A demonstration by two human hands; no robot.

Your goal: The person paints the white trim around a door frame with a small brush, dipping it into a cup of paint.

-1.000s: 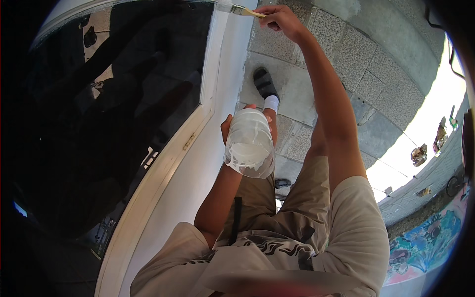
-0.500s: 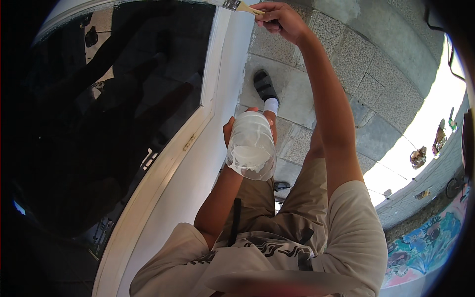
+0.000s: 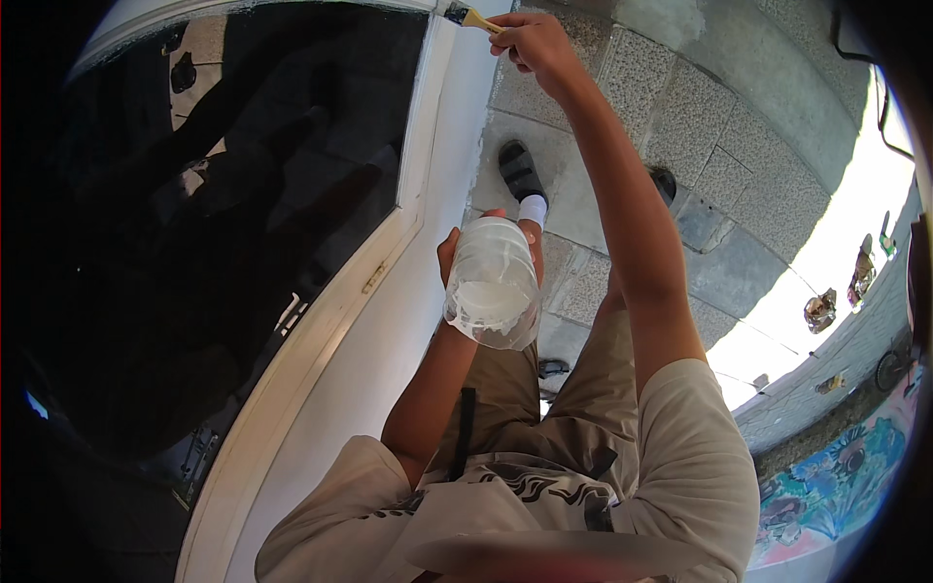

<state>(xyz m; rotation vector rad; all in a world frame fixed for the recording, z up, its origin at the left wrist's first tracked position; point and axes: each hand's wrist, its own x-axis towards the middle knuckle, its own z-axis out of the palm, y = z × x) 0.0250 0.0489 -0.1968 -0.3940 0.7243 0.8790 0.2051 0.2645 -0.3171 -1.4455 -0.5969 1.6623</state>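
Note:
My right hand (image 3: 537, 46), stretched far ahead, pinches the wooden handle of a paintbrush (image 3: 473, 18). The dark bristle end is at the white window frame (image 3: 420, 146), near its far corner; I cannot tell whether it touches. My left hand (image 3: 448, 255) is wrapped round a clear plastic tub (image 3: 494, 282) in front of my body. White paint lies inside the tub and smears its walls. Most of the left fingers are hidden behind the tub; the thumb and some fingertips show at its sides.
Dark reflective glass (image 3: 243, 243) fills the left side within the frame. A metal hinge (image 3: 373, 278) sits on the frame, beside a white wall (image 3: 330, 379). Grey paving (image 3: 559, 185) lies below, with my sandalled foot (image 3: 522, 169) on it. A painted mural (image 3: 846, 481) is at the lower right.
My right hand has moved slightly left and nearer, swinging the brush so its bristles tilt onto the frame's edge. A second dark shoe shows beside my right forearm. The tub has barely moved.

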